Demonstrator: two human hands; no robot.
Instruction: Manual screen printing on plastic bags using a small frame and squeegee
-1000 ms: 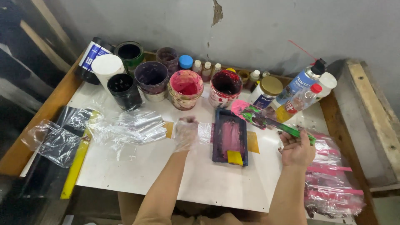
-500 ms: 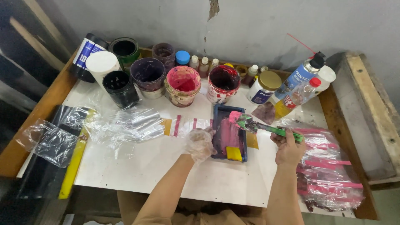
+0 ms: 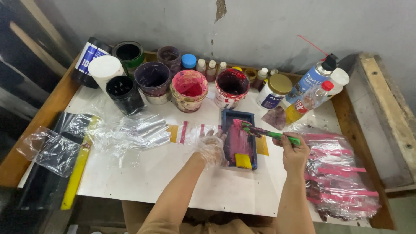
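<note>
The white counter (image 3: 143, 182) carries everything, and in the middle of it, just in front of the row of paint tubs, lies the small dark blue screen frame (image 3: 238, 139), flat, its bed smeared with magenta ink and a yellow squeegee (image 3: 243, 160) lying at its near end. The frame looks rigid and light; I would judge it prone to skate on the smooth top, so it wants pinning at a rim rather than on the wet mesh. That is where the left hand (image 3: 211, 148) sits, in a thin clear glove, fingers spread and pressing against the frame's left edge, gripping nothing.

To the right lies a heap of clear bags with pink strips (image 3: 342, 173), soft and slithery by the look of them.

The right hand (image 3: 294, 152) is closed around the green handle of a brush (image 3: 271, 134), held near its back end, the inky tip resting on the frame's upper right corner. The brush looks light and stiff, its front half too wet to hold.
</note>
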